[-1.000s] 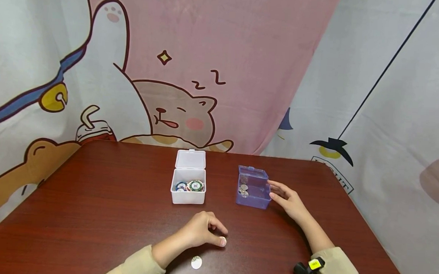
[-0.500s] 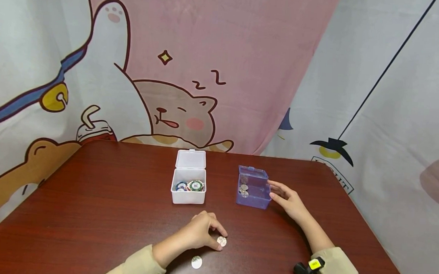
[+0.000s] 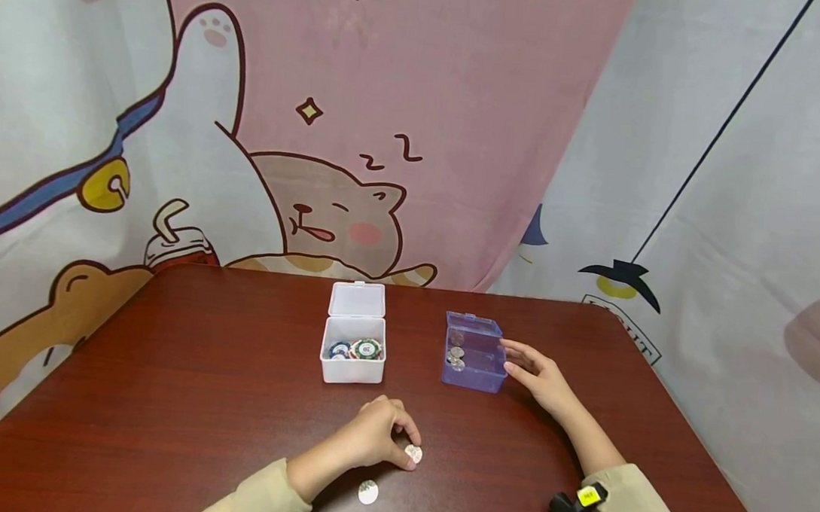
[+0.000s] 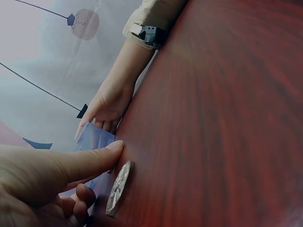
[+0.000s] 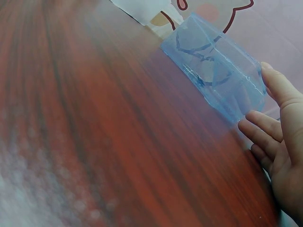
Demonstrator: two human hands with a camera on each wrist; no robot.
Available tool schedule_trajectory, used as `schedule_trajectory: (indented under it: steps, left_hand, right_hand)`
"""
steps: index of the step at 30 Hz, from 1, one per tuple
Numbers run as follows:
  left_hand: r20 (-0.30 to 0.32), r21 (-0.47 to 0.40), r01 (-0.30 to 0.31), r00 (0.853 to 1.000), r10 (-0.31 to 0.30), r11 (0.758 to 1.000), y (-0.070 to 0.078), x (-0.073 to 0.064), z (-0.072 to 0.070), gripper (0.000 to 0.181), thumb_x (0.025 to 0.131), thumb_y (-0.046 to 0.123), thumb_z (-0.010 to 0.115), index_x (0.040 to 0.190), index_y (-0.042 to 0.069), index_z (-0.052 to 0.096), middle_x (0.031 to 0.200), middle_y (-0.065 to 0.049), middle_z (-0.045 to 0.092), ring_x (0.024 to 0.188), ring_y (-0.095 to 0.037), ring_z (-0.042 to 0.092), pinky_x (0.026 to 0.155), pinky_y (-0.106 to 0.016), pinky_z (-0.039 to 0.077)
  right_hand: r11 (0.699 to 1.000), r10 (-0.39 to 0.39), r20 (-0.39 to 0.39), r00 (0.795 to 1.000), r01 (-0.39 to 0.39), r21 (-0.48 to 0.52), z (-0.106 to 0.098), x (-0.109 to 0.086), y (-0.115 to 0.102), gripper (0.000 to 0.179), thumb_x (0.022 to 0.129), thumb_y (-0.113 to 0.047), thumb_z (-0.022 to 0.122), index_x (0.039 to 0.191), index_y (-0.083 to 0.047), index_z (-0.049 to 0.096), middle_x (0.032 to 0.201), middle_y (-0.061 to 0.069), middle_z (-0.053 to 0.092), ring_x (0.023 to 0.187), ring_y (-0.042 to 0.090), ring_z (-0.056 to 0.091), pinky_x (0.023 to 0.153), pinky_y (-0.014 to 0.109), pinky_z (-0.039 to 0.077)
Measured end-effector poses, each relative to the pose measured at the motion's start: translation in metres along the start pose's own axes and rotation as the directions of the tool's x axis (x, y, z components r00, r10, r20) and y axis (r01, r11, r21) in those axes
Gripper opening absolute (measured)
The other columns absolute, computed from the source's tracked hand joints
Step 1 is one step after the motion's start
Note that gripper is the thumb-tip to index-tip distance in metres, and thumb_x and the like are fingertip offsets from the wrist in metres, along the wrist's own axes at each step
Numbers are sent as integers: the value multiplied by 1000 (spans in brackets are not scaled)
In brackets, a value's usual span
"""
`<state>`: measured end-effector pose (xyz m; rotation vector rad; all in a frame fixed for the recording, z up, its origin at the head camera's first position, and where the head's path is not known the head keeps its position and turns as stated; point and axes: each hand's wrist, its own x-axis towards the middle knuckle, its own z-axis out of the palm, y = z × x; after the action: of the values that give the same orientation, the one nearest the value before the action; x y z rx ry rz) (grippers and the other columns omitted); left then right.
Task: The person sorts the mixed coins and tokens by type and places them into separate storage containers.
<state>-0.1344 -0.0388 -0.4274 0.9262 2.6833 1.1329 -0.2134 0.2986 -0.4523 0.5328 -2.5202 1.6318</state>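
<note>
My left hand (image 3: 383,434) is low over the table, thumb and forefinger at opposite edges of a silvery coin (image 3: 413,453). In the left wrist view that coin (image 4: 119,189) shows nearly edge-on, with the thumb tip close by. A second coin (image 3: 368,492) lies flat, nearer the front. My right hand (image 3: 541,377) rests thumb and straight fingertips against the right side of a clear blue-purple box (image 3: 476,376), its lid open. Several coins (image 3: 456,355) lie in its left part. In the right wrist view, thumb and fingers (image 5: 258,130) meet the end of that box.
A white lidded box (image 3: 353,371), standing open left of the blue one, holds several poker chips (image 3: 364,349). The brown wooden table (image 3: 195,399) reaches back to a cartoon-printed curtain (image 3: 455,137).
The left forefinger has come down to the coin by the thumb, and the coin now shows between both tips. The right hand and the boxes have stayed in place.
</note>
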Motion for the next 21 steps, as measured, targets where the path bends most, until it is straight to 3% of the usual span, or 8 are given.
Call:
schedule_trajectory:
  steps: [8,15,21]
  left_hand:
    - [-6,11,-6,1000,6,1000,-2,0,1,26,54,23,92,69,23,71,70,16,48,75,-3,39,70,-26,33]
    - [-3,-78,-16,1000,15,997,-4,2,-1,18,65,18,87,65,19,70,67,14,50,72,-3,41,69,-23,33]
    - [-22,-197,-21,1000,17,980,-5,7,-2,14,71,13,84,66,12,71,63,12,49,62,-1,44,59,-20,38]
  right_hand:
    - [1000,3,-2,1000,-3,2,1,0,0,45,94,-14,62,137,-5,51,129,20,56,116,37,53,85,20,46]
    - [1000,8,-4,1000,-8,7,1,0,0,45,94,-15,62,137,-6,51,128,20,57,115,36,54,85,21,46]
    - [1000,6,-5,1000,-6,13,0,0,0,45,94,-15,62,137,-6,51,128,20,57,115,36,54,85,21,46]
